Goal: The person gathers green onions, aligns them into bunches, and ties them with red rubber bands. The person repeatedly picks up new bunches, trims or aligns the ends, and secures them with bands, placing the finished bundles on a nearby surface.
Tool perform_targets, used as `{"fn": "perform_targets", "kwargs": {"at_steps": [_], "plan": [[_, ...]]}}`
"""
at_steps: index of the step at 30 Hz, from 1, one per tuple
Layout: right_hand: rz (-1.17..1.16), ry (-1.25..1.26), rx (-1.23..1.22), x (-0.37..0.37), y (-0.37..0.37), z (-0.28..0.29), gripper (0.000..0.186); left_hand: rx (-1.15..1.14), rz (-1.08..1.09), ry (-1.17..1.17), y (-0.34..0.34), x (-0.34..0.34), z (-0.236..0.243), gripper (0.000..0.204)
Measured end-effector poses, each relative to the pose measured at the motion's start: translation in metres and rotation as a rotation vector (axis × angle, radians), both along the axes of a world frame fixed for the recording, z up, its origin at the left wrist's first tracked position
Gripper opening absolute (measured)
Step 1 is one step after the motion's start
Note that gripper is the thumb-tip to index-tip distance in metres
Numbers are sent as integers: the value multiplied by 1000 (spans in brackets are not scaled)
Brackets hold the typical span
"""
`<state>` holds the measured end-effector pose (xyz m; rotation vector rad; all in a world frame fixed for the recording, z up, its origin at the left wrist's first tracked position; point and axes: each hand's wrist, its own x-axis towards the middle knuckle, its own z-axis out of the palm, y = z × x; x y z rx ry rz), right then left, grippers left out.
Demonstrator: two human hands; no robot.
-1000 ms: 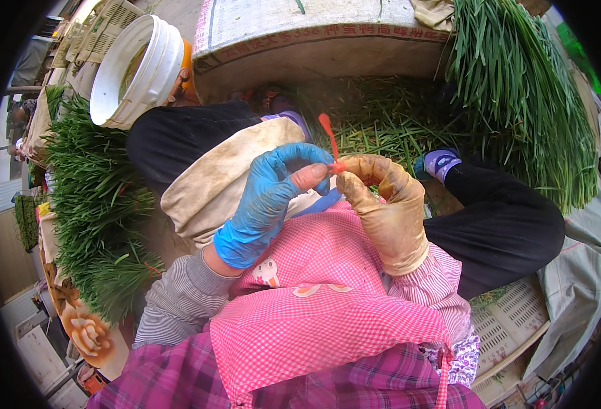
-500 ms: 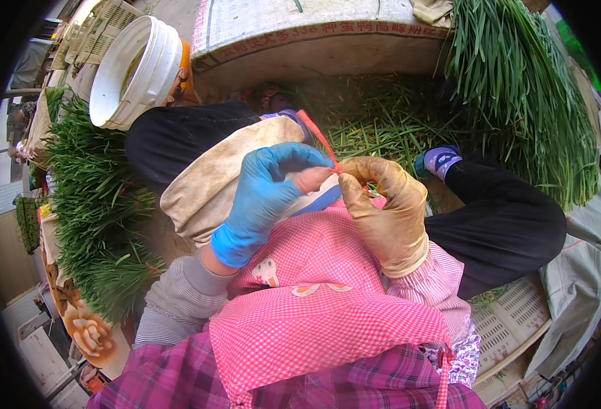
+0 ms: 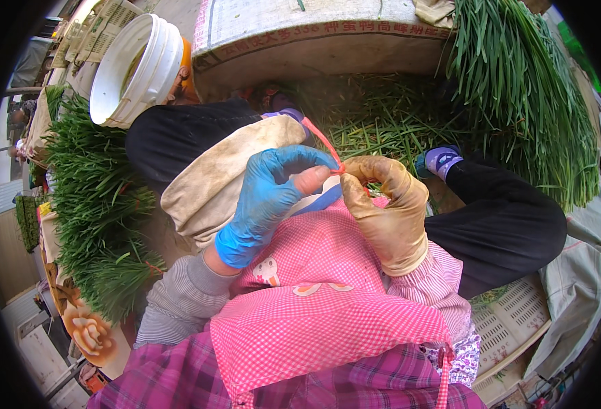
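Observation:
A thin red tie strip [image 3: 327,145] is pinched between my two hands above my lap, its loose end sticking up and away from me. My left hand [image 3: 266,198], in a blue glove with the thumb bare, is closed on the strip at thumb and fingertips. My right hand [image 3: 389,208], in a stained yellowish glove, closes its thumb and forefinger on the same strip, fingertips almost touching the left ones. A small loop or knot seems to sit between them, but the fingers partly hide it. Below lies my pink checked apron [image 3: 314,249].
Bundled green chive-like leaves [image 3: 103,211] stand at the left, with a big heap [image 3: 525,102] on the right. A white bucket [image 3: 171,65] stands at far left, beside a cloth-topped block [image 3: 314,54]. Loose leaves [image 3: 382,119] litter the ground between my legs.
My left hand has shifted slightly right. The strip's loose end has dropped a little, and a small loop now shows at the fingertips. Surroundings look the same.

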<state>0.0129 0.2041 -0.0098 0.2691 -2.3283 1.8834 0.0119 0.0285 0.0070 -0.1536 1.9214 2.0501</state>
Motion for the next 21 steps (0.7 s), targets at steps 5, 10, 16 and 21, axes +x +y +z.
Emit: {"fn": "perform_targets", "kwargs": {"at_steps": [5,10,16,21], "plan": [[-5,77,42,-3,0,1,16,-233,-37,61,-1,-3,-1,25],[-8,103,27,-3,0,-2,16,-384,-68,228,1,-3,0,24],[10,-177,-148,0,1,-6,18,252,59,-153,-1,-1,-8,19],[45,-444,-402,1,3,-8,17,616,85,-318,0,0,-18,28]]}}
